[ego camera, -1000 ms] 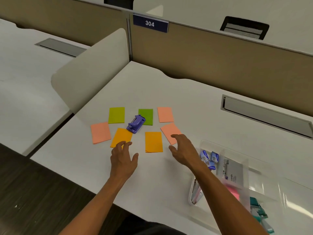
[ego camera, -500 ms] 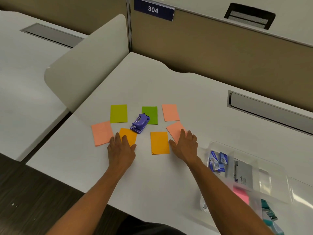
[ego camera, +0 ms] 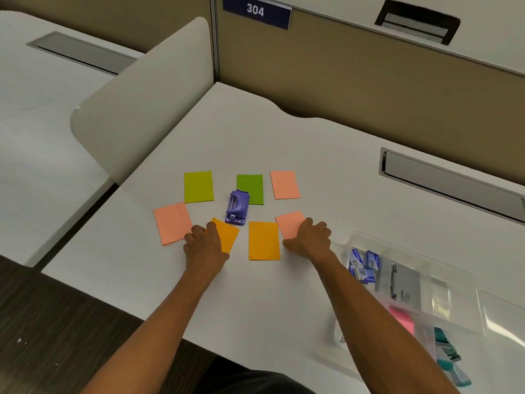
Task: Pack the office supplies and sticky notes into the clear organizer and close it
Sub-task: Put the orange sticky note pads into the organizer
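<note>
Packing looks only partly done in the head view: the clear organizer (ego camera: 460,305) at lower right holds small blue boxes (ego camera: 363,265), a grey card and something pink, while seven sticky notes and a purple hole punch (ego camera: 238,207) lie loose on the worktop (ego camera: 284,137) at centre. The left hand (ego camera: 206,245) rests curled fingers (ego camera: 211,228) on an orange note (ego camera: 227,237), the right hand (ego camera: 309,237) likewise on a salmon note (ego camera: 289,223); whether either actually pinches its paper I cannot tell.
</note>
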Demonstrator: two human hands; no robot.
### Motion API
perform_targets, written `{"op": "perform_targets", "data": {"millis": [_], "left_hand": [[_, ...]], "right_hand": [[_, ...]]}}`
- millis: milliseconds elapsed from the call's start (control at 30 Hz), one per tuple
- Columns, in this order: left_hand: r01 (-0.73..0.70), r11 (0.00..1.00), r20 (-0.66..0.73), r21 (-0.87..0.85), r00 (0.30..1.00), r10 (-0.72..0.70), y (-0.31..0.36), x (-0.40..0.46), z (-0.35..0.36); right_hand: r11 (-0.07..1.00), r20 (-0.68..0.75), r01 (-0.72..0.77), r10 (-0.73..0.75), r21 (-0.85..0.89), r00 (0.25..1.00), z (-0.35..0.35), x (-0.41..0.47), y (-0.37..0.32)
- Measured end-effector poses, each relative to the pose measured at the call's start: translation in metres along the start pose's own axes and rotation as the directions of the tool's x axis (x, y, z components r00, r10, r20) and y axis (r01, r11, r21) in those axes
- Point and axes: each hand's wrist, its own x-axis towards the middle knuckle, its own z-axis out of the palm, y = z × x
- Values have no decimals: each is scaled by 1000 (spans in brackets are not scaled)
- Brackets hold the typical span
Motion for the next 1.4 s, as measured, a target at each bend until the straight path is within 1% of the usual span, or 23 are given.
{"op": "perform_targets", "data": {"millis": [100, 200, 267, 333, 433, 567, 633, 733, 833, 867, 933, 1000, 1067, 1133, 1200, 1267, 1400], "left_hand": [[48, 999, 117, -11, 992, -47, 8, -9, -1], [66, 995, 156, -74, 986, -54, 14, -21, 2], [78, 992, 155, -104, 986, -61, 17, -28, 3], [98, 992, 154, -84, 985, -84, 18, -36, 4], [102, 993, 140, -57, 986, -93, 14, -46, 6], [142, 986, 122, -88, 984, -131, 11, -58, 11], [165, 978, 100, -128, 983, -153, 13, -65, 14], [180, 950, 75, -255, 983, -166, 17, -76, 17], [143, 882, 58, -450, 990, -131, 22, -86, 13], [119, 864, 39, -489, 993, -114, 24, -89, 12], [74, 860, 1, -505, 996, -84, 26, -93, 9], [44, 849, -20, -527, 998, -64, 32, -97, 7], [39, 818, -19, -573, 998, -61, 40, -100, 5], [42, 792, -13, -610, 998, -63, 51, -102, 3], [28, 784, -19, -621, 999, -50, 64, -104, 4], [16, 802, -21, -597, 999, -35, 76, -106, 5], [8, 832, -12, -555, 1000, -18, 102, -109, 7]], "right_hand": [[998, 85, -49, 46, 36, 995, 0, -2, 6], [997, 128, -58, 52, 50, 990, 4, -7, 13], [995, 136, -70, 60, 72, 989, 7, -10, 16], [993, 141, -68, 54, 101, 989, 10, -14, 19], [992, 150, -47, 29, 121, 988, 14, -21, 23], [990, 122, -1, -16, 138, 992, 18, -29, 28], [987, 106, 20, -37, 159, 994, 20, -33, 30], [972, 108, 39, -65, 231, 992, 21, -41, 34], [926, 123, 80, -134, 368, 983, 17, -48, 41], [906, 119, 93, -155, 414, 981, 15, -51, 45], [864, 102, 120, -193, 488, 976, 10, -58, 50], [803, 114, 113, -219, 585, 969, 5, -68, 53], [734, 141, 90, -247, 673, 959, 0, -79, 56], [690, 157, 76, -268, 720, 951, -8, -89, 62], [665, 160, 82, -294, 742, 942, -17, -99, 71], [653, 140, 106, -313, 750, 940, -26, -108, 85], [589, 61, 118, -274, 799, 960, -46, -123, 120]]}}
